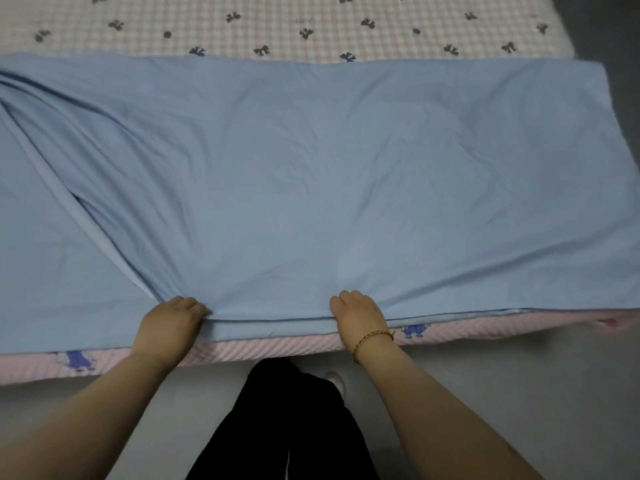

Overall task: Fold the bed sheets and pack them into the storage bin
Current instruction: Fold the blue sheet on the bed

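L hand [169, 323] + R hand [358, 315] pinch blue sheet [311, 174] near edge | fingertips hidden | sheet cut off left

bed [277, 26]: pink-and-white check cover, dark bow prints | side panel [242, 349]: pink, blue figures | floor [519, 375]: plain grey | light: dim, even

blue sheet [311, 185]: 1; hands: 2, left hand [169, 323], right hand [358, 315]; bracelet [372, 339]: 1; checked bed cover [277, 26]: 1; black trouser legs [294, 427]: 2; shoe [336, 379]: 1
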A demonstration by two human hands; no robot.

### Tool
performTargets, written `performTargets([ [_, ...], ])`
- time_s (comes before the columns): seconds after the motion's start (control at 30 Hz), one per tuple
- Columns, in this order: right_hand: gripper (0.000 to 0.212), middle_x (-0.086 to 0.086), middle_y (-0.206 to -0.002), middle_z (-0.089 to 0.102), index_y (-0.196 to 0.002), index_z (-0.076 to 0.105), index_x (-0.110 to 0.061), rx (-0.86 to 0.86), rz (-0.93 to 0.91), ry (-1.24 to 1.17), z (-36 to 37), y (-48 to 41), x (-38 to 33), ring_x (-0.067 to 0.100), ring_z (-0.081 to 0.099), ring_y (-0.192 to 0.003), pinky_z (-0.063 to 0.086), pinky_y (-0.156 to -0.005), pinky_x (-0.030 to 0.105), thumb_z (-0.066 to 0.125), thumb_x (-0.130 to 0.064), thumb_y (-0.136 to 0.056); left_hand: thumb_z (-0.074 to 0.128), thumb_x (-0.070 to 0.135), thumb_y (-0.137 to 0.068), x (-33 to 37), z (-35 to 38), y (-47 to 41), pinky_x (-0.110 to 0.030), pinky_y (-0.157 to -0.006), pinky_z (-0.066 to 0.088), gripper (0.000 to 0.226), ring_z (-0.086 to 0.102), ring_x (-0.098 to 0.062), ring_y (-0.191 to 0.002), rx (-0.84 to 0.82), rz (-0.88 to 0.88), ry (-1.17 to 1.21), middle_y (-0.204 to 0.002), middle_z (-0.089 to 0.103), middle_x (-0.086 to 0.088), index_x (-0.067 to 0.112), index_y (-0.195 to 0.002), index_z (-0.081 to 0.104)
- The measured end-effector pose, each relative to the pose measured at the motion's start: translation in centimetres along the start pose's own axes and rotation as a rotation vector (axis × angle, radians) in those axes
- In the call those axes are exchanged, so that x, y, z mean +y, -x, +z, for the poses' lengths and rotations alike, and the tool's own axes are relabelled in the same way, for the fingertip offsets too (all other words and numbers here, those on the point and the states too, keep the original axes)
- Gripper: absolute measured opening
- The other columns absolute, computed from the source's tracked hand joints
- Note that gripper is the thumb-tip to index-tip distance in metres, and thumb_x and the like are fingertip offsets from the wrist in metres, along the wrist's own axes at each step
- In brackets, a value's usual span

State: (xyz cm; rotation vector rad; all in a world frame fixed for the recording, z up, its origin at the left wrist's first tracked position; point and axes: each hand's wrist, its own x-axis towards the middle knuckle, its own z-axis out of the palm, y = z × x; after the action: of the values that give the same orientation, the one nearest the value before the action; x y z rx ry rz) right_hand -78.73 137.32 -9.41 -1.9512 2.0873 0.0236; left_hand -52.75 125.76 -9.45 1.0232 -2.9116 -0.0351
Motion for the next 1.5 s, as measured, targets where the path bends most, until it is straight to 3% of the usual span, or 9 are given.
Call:
performTargets([
  [0.1,0.044,-0.003,-0.044,0.048,-0.047,0.055,-0.016,-0.092,0.057,-0.03,0.7,0.2,-0.7,0.012,0.046,-0.036,0.024,-0.039,0.01,0.071,-0.006,-0.007,0.041,0.018,-0.061,-0.3,0.8,-0.2,-0.023,-0.044,0.045,0.028,0.057,-0.023,-0.04,0.015,0.006,-0.028,-0.05,0.057,-0.004,0.012,-0.053,0.067],
  [0.27,0.023,-0.005,-0.051,0.052,-0.058,0.059,-0.019,-0.104,-0.039,-0.045,-0.3,-1.1,-5.4,0.01,0.051,-0.04,0.032,-0.04,0.01,0.068,-0.019,-0.037,0.037,0.015,-0.064,-2.5,0.6,1.2,-0.035,-0.08,0.033,0.031,0.063,-0.023,-0.056,0.031,0.012,-0.07,-0.063,0.064,-0.005,0.012,-0.062,0.068],
  [0.4,0.038,0.011,-0.117,0.053,-0.121,0.049,-0.006,-0.289,-0.08,-0.122,-1.8,-4.5,-11.8,0.022,0.051,-0.107,0.038,-0.085,0.025,0.054,-0.012,-0.084,0.036,0.014,-0.062,-7.5,-0.3,1.8,-0.04,-0.089,0.031,0.033,0.049,-0.02,-0.083,0.06,-0.005,-0.069,-0.072,0.068,-0.006,0.012,-0.064,0.069],
  [0.5,0.042,0.01,-0.131,0.046,-0.135,0.036,-0.011,-0.41,-0.05,-0.229,-2.0,-8.2,-17.8,0.023,0.042,-0.119,0.033,-0.095,0.028,0.039,-0.01,-0.093,0.037,0.013,-0.063,-12.5,-1.0,1.8,-0.043,-0.091,0.032,0.031,0.061,-0.02,-0.073,0.059,0.017,-0.055,-0.064,0.065,-0.003,0.013,-0.059,0.067],
  [0.97,0.037,0.008,-0.123,0.05,-0.123,0.048,-0.011,-0.273,0.217,-0.201,0.6,-20.6,-32.3,0.018,0.047,-0.112,0.036,-0.079,0.026,0.04,0.001,-0.089,0.065,-0.002,-0.043,-34.7,-1.8,-1.4,-0.061,-0.077,0.047,0.017,0.057,-0.017,-0.044,-0.071,0.245,-0.218,-0.041,0.051,0.002,0.013,-0.049,0.065],
  [1.1,0.037,-0.003,-0.053,0.057,-0.053,0.063,-0.016,0.015,0.184,-0.076,0.8,-20.2,-32.7,0.008,0.054,-0.044,0.022,-0.041,0.015,0.086,-0.005,-0.026,0.083,-0.004,-0.034,-36.3,-2.1,-0.1,-0.045,-0.09,0.04,0.028,0.056,-0.02,-0.041,0.007,0.212,-0.15,-0.042,0.054,-0.002,0.011,-0.05,0.065],
  [1.17,0.021,-0.005,-0.045,0.05,-0.046,0.058,-0.017,0.098,0.148,-0.123,0.6,-19.6,-33.2,0.009,0.048,-0.036,0.024,-0.039,0.014,0.074,-0.005,-0.041,0.067,0.003,-0.055,-36.3,-3.5,1.2,-0.039,-0.085,0.031,0.007,0.057,-0.02,-0.042,0.1,0.156,-0.095,-0.046,0.059,-0.003,0.01,-0.052,0.066],
  [1.27,0.026,-0.003,-0.048,0.051,-0.05,0.059,-0.015,0.229,0.058,-0.144,-0.2,-18.0,-34.1,0.012,0.048,-0.039,0.026,-0.047,0.018,0.036,-0.012,-0.06,0.041,0.017,-0.067,-36.1,-5.6,5.0,-0.035,-0.081,0.031,0.03,0.061,-0.02,-0.045,0.181,0.08,-0.025,-0.054,0.065,-0.002,0.011,-0.057,0.069],
  [1.5,0.017,-0.004,-0.051,0.054,-0.05,0.062,-0.018,-0.047,-0.011,-0.134,3.1,-14.5,-35.2,0.011,0.052,-0.042,0.034,-0.042,0.017,0.047,-0.011,-0.053,0.04,0.018,-0.066,-33.5,-2.9,14.1,-0.032,-0.077,0.033,0.03,0.058,-0.017,-0.041,0.074,0.03,-0.032,-0.047,0.059,0.001,0.017,-0.051,0.066],
])
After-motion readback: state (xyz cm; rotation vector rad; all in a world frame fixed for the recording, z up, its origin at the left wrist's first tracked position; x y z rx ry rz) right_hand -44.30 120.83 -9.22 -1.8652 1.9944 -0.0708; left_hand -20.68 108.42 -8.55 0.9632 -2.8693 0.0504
